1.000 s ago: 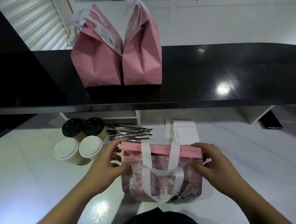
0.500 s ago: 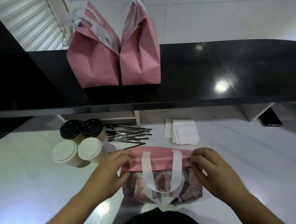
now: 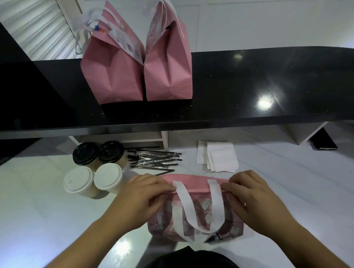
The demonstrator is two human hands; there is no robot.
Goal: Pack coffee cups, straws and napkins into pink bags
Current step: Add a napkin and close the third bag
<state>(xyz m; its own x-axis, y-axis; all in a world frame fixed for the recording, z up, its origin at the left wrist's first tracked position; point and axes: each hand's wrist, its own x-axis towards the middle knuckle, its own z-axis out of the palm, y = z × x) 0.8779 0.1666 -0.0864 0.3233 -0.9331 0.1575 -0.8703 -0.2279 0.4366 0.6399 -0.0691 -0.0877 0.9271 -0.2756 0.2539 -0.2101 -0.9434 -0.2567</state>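
A pink bag (image 3: 196, 221) with white handles and a printed front lies on the white counter close to me. My left hand (image 3: 142, 197) pinches the left end of its pink top edge. My right hand (image 3: 254, 199) pinches the right end. Behind and to the left stand several coffee cups, two with white lids (image 3: 92, 179) and two with black lids (image 3: 98, 153). Wrapped black straws (image 3: 155, 159) lie in a pile beside them. White napkins (image 3: 220, 157) sit in a loose stack to the right of the straws.
Two filled pink bags (image 3: 134, 70) stand upright side by side on the raised black ledge (image 3: 256, 86). A dark phone (image 3: 324, 141) lies under the ledge at the right. The white counter (image 3: 34, 218) stretches to the left of my arms.
Both hands have drawn the bag's pink top edge down and towards me, folding it over the printed front. The handles now lie over the front.
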